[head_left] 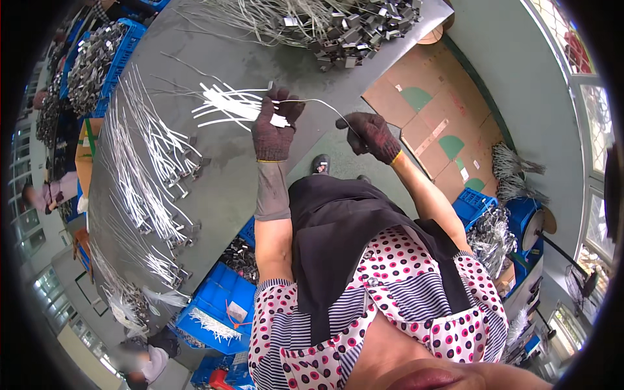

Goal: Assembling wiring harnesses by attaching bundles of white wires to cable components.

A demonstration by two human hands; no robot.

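Note:
Dark knitted gloves cover both my hands. My left hand (274, 133) is closed around a bundle of short white tubes (224, 104), which fan out to its left above the grey table (221, 185). A thin pale wire (322, 101) arches from the fingers of my left hand across to my right hand (372, 136). The fingertips of my right hand are pinched on the wire's end. A few thin grey wires trail out beyond the tubes. What the left fingertips hold besides the bundle is partly hidden.
Metal clips with wires (364, 32) are heaped at the table's far edge. White-sleeved wires (140, 175) lie in bunches on the left. Blue crates (218, 292) stand below left, and flattened cardboard (422, 97) lies at right. Other people are at the far left.

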